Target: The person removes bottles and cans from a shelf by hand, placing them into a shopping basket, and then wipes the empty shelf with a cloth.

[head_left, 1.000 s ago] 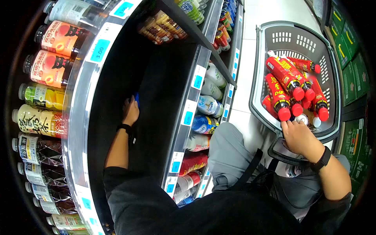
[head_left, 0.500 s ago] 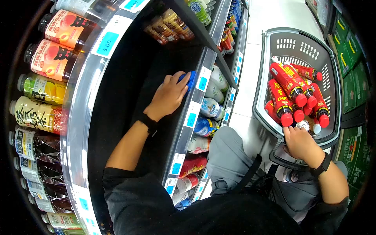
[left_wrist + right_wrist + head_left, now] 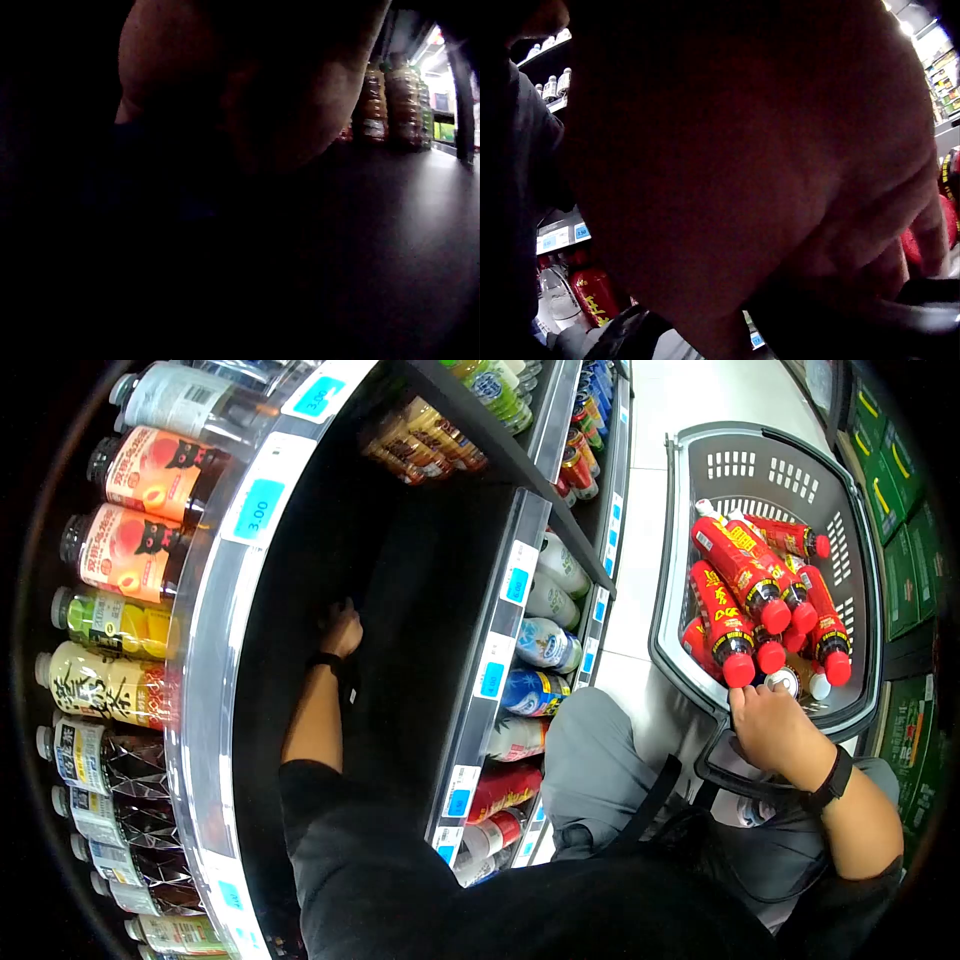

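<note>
Since half a second ago, the left hand [image 3: 342, 632] has moved from the front edge deep into the dark shelf [image 3: 410, 600], toward nine o'clock. A price tag [image 3: 258, 510] at ten o'clock reads "3.00"; red bottles [image 3: 728, 550] between two and three carry yellow characters. Whether the left fingers are clamped I cannot tell; a dark blue thing [image 3: 139, 139] shows faintly beneath them. The right hand [image 3: 775, 728], just past three, grips the grey basket [image 3: 688, 495] at its rim. A black post [image 3: 505, 460] slants across at twelve.
</note>
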`<state>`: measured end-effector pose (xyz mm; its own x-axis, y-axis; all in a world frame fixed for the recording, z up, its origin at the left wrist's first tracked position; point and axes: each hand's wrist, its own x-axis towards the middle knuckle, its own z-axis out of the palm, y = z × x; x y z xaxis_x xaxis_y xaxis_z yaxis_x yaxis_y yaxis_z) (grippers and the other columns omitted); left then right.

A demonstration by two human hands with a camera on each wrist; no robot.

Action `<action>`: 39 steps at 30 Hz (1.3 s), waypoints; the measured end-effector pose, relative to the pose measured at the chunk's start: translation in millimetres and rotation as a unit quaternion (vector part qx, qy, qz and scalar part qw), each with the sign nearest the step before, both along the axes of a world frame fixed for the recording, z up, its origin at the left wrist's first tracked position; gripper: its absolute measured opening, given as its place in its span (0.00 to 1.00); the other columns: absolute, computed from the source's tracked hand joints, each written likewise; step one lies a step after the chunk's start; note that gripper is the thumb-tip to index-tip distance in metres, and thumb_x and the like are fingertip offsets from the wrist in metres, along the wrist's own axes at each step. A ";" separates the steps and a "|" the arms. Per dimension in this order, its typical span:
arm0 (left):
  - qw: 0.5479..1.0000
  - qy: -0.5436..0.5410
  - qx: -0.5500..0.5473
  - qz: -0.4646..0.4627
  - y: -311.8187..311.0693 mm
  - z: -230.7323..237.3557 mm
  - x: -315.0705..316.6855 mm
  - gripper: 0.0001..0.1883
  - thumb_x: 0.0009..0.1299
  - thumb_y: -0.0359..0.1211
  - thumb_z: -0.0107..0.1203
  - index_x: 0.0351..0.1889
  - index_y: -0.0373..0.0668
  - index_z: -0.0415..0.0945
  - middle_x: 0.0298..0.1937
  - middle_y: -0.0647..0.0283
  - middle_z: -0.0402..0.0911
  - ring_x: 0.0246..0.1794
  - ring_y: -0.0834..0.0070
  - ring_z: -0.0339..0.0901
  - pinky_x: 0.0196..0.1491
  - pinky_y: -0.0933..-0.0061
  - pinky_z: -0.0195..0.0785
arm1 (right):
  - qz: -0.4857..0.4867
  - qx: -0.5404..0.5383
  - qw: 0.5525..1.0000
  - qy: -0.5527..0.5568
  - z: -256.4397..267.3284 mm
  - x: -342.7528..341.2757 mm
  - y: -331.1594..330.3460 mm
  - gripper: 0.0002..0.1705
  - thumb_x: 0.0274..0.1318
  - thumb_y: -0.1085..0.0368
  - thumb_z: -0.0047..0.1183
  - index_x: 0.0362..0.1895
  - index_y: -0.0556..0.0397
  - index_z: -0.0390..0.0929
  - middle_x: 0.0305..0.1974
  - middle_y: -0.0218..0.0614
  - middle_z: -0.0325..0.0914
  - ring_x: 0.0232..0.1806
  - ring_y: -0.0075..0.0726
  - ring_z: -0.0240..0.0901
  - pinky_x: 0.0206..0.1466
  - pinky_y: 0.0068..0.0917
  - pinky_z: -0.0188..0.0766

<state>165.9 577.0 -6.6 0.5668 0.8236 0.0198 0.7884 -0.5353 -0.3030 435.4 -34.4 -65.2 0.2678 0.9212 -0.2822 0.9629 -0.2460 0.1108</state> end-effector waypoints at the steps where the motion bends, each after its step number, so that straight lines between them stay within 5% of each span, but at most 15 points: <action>1: 0.995 0.032 0.058 -0.072 3.3 -3.2 -0.2 0.21 0.76 0.32 0.45 0.65 0.37 0.69 0.64 0.42 0.72 0.66 0.46 0.66 0.66 0.52 0.63 | -0.004 -0.002 1.000 0.004 0.5 1.9 0.9 0.15 0.57 0.63 0.47 0.45 0.58 0.73 0.37 0.39 0.79 0.39 0.43 0.78 0.48 0.40 0.71; 2: 0.995 0.032 0.059 -0.074 7.8 -6.2 0.1 0.21 0.76 0.32 0.45 0.65 0.37 0.69 0.64 0.42 0.72 0.66 0.46 0.66 0.66 0.52 0.63 | -0.006 -0.001 1.000 0.004 0.4 2.4 0.3 0.15 0.57 0.63 0.47 0.45 0.58 0.73 0.37 0.39 0.79 0.39 0.43 0.78 0.48 0.40 0.71; 4: 0.969 -0.077 -0.079 -0.220 -29.3 8.9 23.3 0.22 0.76 0.31 0.47 0.67 0.39 0.67 0.66 0.42 0.68 0.65 0.43 0.66 0.65 0.51 0.64 | -0.009 -0.001 1.000 0.011 -0.4 2.7 -0.6 0.15 0.56 0.62 0.49 0.45 0.58 0.73 0.37 0.40 0.79 0.39 0.43 0.78 0.48 0.40 0.71; 7: 0.941 -0.070 -0.085 -0.320 -129.3 37.6 80.3 0.21 0.77 0.31 0.47 0.67 0.40 0.68 0.68 0.51 0.66 0.59 0.47 0.67 0.63 0.54 0.65 | -0.007 0.007 1.000 0.023 -4.8 5.1 -2.2 0.18 0.55 0.59 0.54 0.45 0.58 0.72 0.37 0.40 0.78 0.39 0.43 0.79 0.48 0.40 0.71; 9: 0.899 -0.107 -0.071 -0.419 -148.0 28.5 108.4 0.22 0.75 0.32 0.49 0.68 0.40 0.68 0.67 0.52 0.67 0.56 0.50 0.67 0.60 0.55 0.65 | -0.005 0.014 0.999 0.031 1.8 4.5 -0.6 0.20 0.53 0.57 0.56 0.44 0.58 0.72 0.37 0.40 0.79 0.40 0.43 0.79 0.48 0.40 0.72; 12: 0.889 -0.130 -0.044 -0.438 -152.1 22.3 133.9 0.23 0.75 0.32 0.49 0.68 0.40 0.68 0.65 0.52 0.68 0.55 0.50 0.68 0.58 0.57 0.66 | -0.009 0.011 0.999 0.032 4.2 3.0 0.1 0.24 0.51 0.53 0.60 0.44 0.58 0.72 0.37 0.40 0.79 0.40 0.44 0.79 0.48 0.39 0.72; 14: 0.928 -0.067 -0.074 -0.359 -152.6 30.2 144.8 0.24 0.80 0.35 0.42 0.72 0.42 0.62 0.69 0.53 0.63 0.59 0.52 0.65 0.62 0.57 0.66 | -0.009 0.001 1.000 0.025 3.7 3.4 0.2 0.25 0.50 0.52 0.61 0.43 0.58 0.72 0.37 0.40 0.79 0.41 0.44 0.79 0.48 0.39 0.72; 20: 0.957 -0.080 -0.035 -0.277 -98.8 17.9 162.5 0.23 0.78 0.38 0.43 0.71 0.47 0.63 0.67 0.52 0.65 0.60 0.44 0.66 0.59 0.47 0.68 | -0.003 -0.021 1.000 0.016 5.2 4.6 4.9 0.20 0.51 0.58 0.56 0.44 0.59 0.72 0.37 0.40 0.79 0.40 0.42 0.79 0.47 0.38 0.72; 21: 0.960 -0.078 -0.036 -0.265 -86.1 16.9 163.4 0.23 0.79 0.39 0.42 0.71 0.47 0.63 0.68 0.52 0.64 0.61 0.43 0.66 0.60 0.45 0.67 | -0.005 -0.032 0.999 0.016 0.6 5.0 4.6 0.26 0.51 0.55 0.60 0.46 0.62 0.70 0.38 0.42 0.78 0.41 0.44 0.79 0.47 0.40 0.73; 27: 0.993 -0.072 -0.081 -0.054 2.5 -1.5 160.3 0.27 0.79 0.40 0.32 0.77 0.55 0.54 0.78 0.51 0.54 0.74 0.41 0.54 0.72 0.41 0.52 | -0.013 -0.045 0.999 0.017 2.9 2.4 3.8 0.31 0.49 0.53 0.63 0.49 0.65 0.69 0.40 0.44 0.77 0.42 0.46 0.79 0.47 0.41 0.73; 28: 0.991 -0.067 -0.114 0.007 5.8 4.6 158.1 0.28 0.79 0.40 0.31 0.78 0.57 0.53 0.79 0.50 0.52 0.76 0.41 0.51 0.75 0.40 0.46 | -0.004 -0.012 1.000 0.001 2.9 1.3 2.6 0.22 0.51 0.58 0.56 0.46 0.61 0.71 0.38 0.41 0.78 0.40 0.43 0.78 0.46 0.39 0.72; 29: 0.991 -0.093 -0.094 -0.029 84.3 -39.0 140.7 0.28 0.79 0.42 0.31 0.77 0.57 0.54 0.78 0.48 0.52 0.77 0.40 0.48 0.76 0.39 0.42 | 0.004 0.021 1.000 -0.014 3.1 0.2 2.2 0.14 0.53 0.64 0.49 0.43 0.58 0.73 0.36 0.39 0.78 0.38 0.40 0.78 0.46 0.37 0.71; 32: 0.990 -0.105 -0.059 -0.069 127.8 -62.7 116.2 0.26 0.79 0.43 0.31 0.74 0.54 0.61 0.78 0.46 0.52 0.75 0.39 0.54 0.74 0.38 0.47 | -0.005 0.017 1.000 0.000 8.5 -0.2 1.4 0.15 0.54 0.63 0.50 0.44 0.58 0.73 0.36 0.39 0.78 0.39 0.41 0.78 0.47 0.37 0.71; 39: 0.998 0.055 -0.017 0.007 58.8 -19.0 69.8 0.25 0.79 0.41 0.33 0.64 0.38 0.71 0.71 0.38 0.63 0.67 0.40 0.66 0.67 0.46 0.62 | 0.009 0.051 0.999 0.009 7.8 2.5 -1.1 0.16 0.52 0.63 0.51 0.45 0.57 0.72 0.36 0.38 0.78 0.38 0.41 0.78 0.48 0.37 0.71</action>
